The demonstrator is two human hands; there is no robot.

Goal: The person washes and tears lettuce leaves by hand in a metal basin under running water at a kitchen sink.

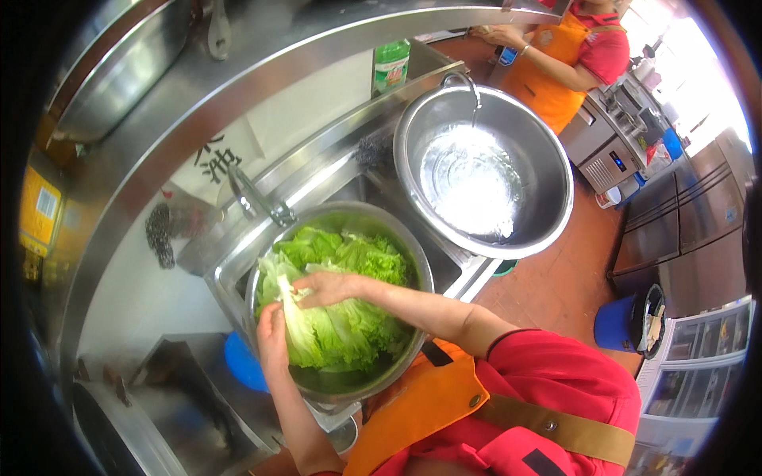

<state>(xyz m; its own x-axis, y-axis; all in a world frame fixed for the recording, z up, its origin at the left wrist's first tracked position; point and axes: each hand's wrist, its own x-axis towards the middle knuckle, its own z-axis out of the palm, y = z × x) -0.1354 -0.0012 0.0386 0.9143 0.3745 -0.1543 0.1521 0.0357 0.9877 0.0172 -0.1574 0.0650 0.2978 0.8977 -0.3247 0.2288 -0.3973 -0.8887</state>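
Observation:
Green lettuce leaves (pixel 357 262) fill a large steel basin (pixel 425 279) set over a sink compartment. My left hand (pixel 272 333) is at the basin's left side, fingers around the pale stem end of a lettuce leaf (pixel 294 321). Close beside it, my right hand (pixel 324 290) reaches across the leaves and also grips near that pale stem; its fingertips are partly hidden among the leaves. A faucet (pixel 280 211) stands at the rim behind. A second steel basin (pixel 402 149), up and right, holds clear water, with a curved tap (pixel 473 89) over it.
A steel shelf edge (pixel 208 95) arches above the sink. Steel wool pads (pixel 159 235) hang on the left wall. A blue container (pixel 244 363) is below left, a blue bin (pixel 619 324) on the right. A co-worker in an orange apron (pixel 542 77) stands beyond the second basin.

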